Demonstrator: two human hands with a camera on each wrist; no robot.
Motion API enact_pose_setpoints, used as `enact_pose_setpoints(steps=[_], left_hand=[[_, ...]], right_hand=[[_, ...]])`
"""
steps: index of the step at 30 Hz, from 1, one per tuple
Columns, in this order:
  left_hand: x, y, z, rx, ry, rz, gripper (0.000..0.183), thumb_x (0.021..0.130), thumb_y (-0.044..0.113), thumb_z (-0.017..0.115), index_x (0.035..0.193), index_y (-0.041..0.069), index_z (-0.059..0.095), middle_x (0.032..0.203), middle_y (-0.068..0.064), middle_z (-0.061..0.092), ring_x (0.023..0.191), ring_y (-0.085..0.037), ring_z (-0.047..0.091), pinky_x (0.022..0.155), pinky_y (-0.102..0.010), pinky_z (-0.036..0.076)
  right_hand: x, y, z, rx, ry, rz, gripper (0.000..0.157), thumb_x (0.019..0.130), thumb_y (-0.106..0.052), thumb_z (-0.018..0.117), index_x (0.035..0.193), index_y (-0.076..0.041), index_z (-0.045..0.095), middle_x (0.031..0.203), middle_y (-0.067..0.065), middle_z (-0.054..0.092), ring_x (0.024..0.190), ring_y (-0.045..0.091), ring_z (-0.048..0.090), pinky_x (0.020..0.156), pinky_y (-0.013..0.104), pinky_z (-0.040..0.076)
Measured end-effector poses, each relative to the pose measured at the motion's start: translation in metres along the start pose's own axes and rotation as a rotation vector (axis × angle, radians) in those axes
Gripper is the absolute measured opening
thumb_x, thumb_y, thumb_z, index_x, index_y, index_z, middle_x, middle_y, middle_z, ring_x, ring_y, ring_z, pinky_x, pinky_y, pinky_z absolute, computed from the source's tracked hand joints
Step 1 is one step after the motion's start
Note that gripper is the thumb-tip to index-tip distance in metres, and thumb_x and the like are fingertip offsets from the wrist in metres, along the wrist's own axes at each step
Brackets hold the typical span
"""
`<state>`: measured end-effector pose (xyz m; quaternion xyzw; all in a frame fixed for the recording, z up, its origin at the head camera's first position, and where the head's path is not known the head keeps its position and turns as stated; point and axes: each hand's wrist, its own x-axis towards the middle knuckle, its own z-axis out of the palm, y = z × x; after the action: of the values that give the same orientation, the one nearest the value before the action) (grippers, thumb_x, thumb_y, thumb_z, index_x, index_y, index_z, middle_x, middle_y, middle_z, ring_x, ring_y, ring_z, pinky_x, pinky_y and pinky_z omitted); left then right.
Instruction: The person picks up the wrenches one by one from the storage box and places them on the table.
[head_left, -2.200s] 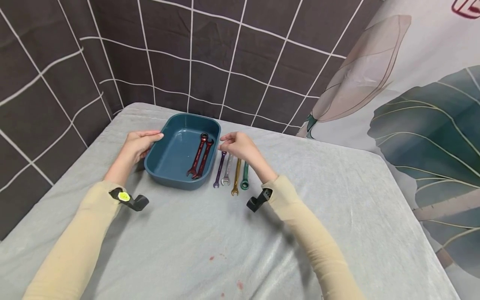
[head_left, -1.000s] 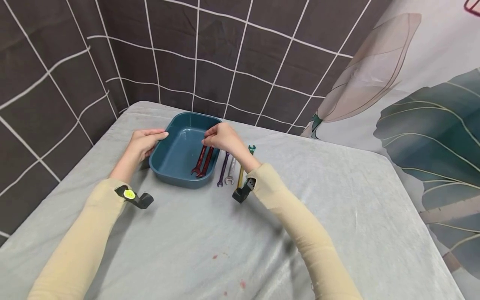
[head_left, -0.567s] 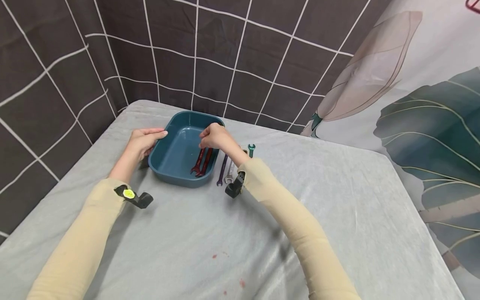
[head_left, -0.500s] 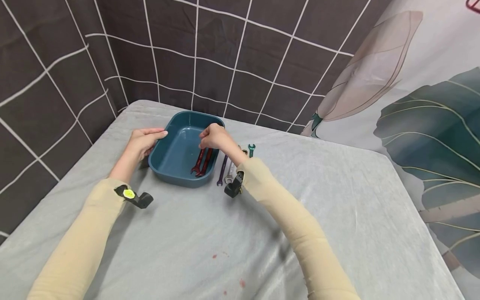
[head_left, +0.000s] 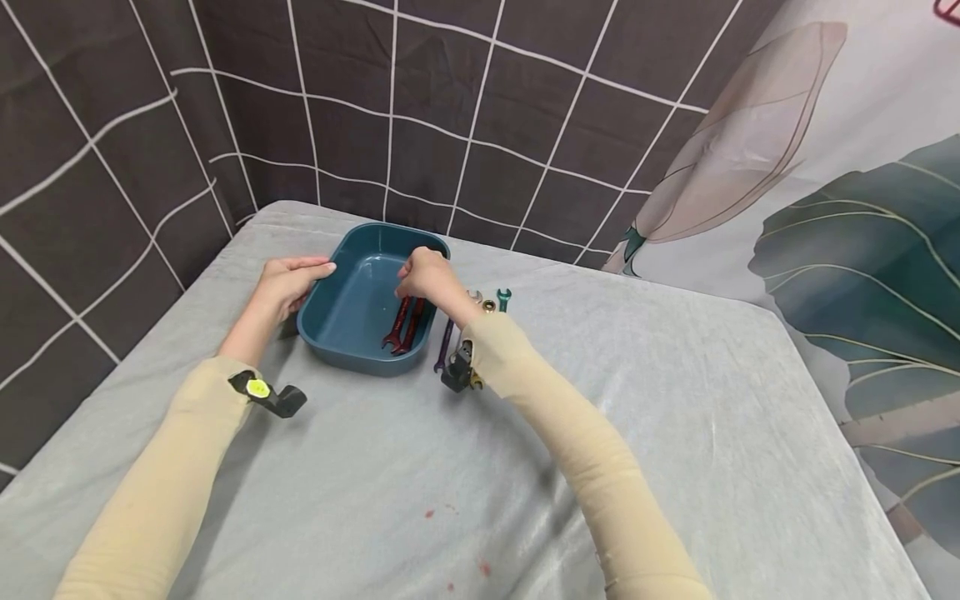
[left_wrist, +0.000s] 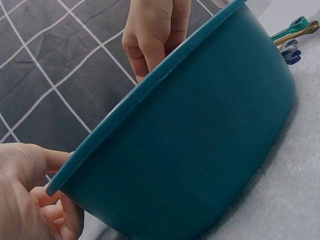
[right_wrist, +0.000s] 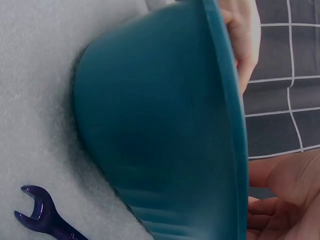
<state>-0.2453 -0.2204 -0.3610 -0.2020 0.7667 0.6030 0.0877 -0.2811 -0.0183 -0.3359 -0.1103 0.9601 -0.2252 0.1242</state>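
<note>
A blue-green plastic bin (head_left: 348,312) stands at the back left of the cloth-covered table. My left hand (head_left: 282,285) grips its left rim, thumb over the edge and fingers curled outside below it. Two dark red wrenches, a left one (head_left: 395,327) and a right one (head_left: 410,327), lie side by side in the bin along its right wall. My right hand (head_left: 429,275) reaches over the right rim, fingers bent down at the wrenches' far ends. In the left wrist view the rim hides these fingertips; I cannot tell whether they pinch a wrench.
Right of the bin, a purple wrench (head_left: 444,346), a silver wrench (head_left: 475,295), a gold wrench (head_left: 489,306) and a green wrench (head_left: 503,297) lie in a row, partly under my right wrist. A dark gridded curtain (head_left: 435,125) hangs behind the table.
My right hand has moved from beside the bin's right rim to inside it, over the red wrenches' far ends. My forearm now covers more of the outer wrenches. The left hand keeps its grip.
</note>
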Motion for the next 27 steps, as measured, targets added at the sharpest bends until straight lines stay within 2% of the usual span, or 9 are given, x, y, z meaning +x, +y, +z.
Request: enact_pose_setpoints(steps=[2, 4, 7, 11, 15, 18, 23, 27], left_hand=[[0.000, 0.000, 0.000, 0.003, -0.002, 0.002, 0.054, 0.091, 0.034, 0.065, 0.138, 0.010, 0.053, 0.048, 0.017, 0.042, 0.044, 0.001, 0.037, 0.045, -0.018, 0.034], [0.000, 0.000, 0.000, 0.002, -0.004, 0.003, 0.055, 0.091, 0.034, 0.065, 0.138, 0.010, 0.053, 0.048, 0.017, 0.041, 0.044, 0.001, 0.037, 0.044, -0.018, 0.034], [0.000, 0.000, 0.000, 0.008, -0.005, 0.004, 0.055, 0.091, 0.034, 0.065, 0.138, 0.010, 0.052, 0.048, 0.017, 0.042, 0.044, 0.001, 0.037, 0.045, -0.018, 0.034], [0.000, 0.000, 0.000, 0.010, -0.006, 0.003, 0.055, 0.090, 0.034, 0.065, 0.138, 0.010, 0.053, 0.049, 0.017, 0.042, 0.044, 0.001, 0.038, 0.044, -0.019, 0.034], [0.000, 0.000, 0.000, -0.004, -0.006, 0.000, 0.053, 0.090, 0.033, 0.066, 0.136, 0.011, 0.054, 0.049, 0.018, 0.045, 0.044, 0.002, 0.039, 0.044, -0.018, 0.035], [0.001, -0.001, 0.000, -0.018, -0.006, -0.002, 0.051, 0.089, 0.033, 0.067, 0.134, 0.012, 0.055, 0.050, 0.018, 0.046, 0.045, 0.003, 0.040, 0.045, -0.018, 0.036], [0.001, -0.002, 0.000, -0.022, -0.003, -0.003, 0.050, 0.089, 0.033, 0.067, 0.134, 0.012, 0.056, 0.050, 0.018, 0.045, 0.046, 0.002, 0.040, 0.045, -0.018, 0.036], [0.001, -0.002, 0.000, -0.016, -0.005, -0.001, 0.052, 0.089, 0.033, 0.067, 0.135, 0.011, 0.055, 0.049, 0.018, 0.045, 0.045, 0.002, 0.040, 0.045, -0.018, 0.035]], right_hand=[[0.000, -0.001, 0.001, -0.030, 0.000, 0.006, 0.026, 0.081, -0.017, 0.076, 0.064, -0.011, 0.058, 0.077, -0.001, 0.065, 0.065, 0.011, 0.051, 0.059, 0.022, 0.041], [0.000, -0.003, 0.002, -0.077, 0.001, 0.012, 0.028, 0.081, -0.018, 0.076, 0.063, -0.012, 0.055, 0.071, -0.002, 0.060, 0.064, 0.011, 0.051, 0.057, 0.023, 0.040], [0.001, -0.006, 0.003, -0.136, -0.021, 0.036, 0.016, 0.081, -0.019, 0.076, 0.078, -0.009, 0.064, 0.073, 0.000, 0.061, 0.066, 0.013, 0.055, 0.058, 0.023, 0.042], [0.005, -0.009, 0.003, -0.166, -0.073, 0.078, 0.028, 0.080, -0.020, 0.077, 0.101, -0.005, 0.066, 0.076, 0.003, 0.064, 0.065, 0.013, 0.058, 0.055, 0.022, 0.044], [0.007, -0.009, 0.004, -0.141, -0.099, 0.086, 0.022, 0.080, -0.016, 0.076, 0.096, -0.004, 0.066, 0.069, 0.003, 0.062, 0.059, 0.013, 0.058, 0.051, 0.022, 0.044], [0.007, -0.009, 0.007, -0.171, -0.082, 0.076, 0.021, 0.079, -0.015, 0.075, 0.095, -0.004, 0.067, 0.072, 0.004, 0.063, 0.060, 0.014, 0.059, 0.051, 0.022, 0.044], [0.008, -0.011, 0.014, -0.288, -0.029, 0.089, 0.029, 0.081, -0.018, 0.072, 0.105, -0.006, 0.066, 0.088, 0.005, 0.065, 0.072, 0.016, 0.058, 0.055, 0.023, 0.045], [0.009, -0.012, 0.018, -0.308, -0.003, 0.098, 0.022, 0.082, -0.016, 0.070, 0.101, -0.007, 0.066, 0.087, 0.005, 0.065, 0.071, 0.016, 0.058, 0.052, 0.024, 0.043]])
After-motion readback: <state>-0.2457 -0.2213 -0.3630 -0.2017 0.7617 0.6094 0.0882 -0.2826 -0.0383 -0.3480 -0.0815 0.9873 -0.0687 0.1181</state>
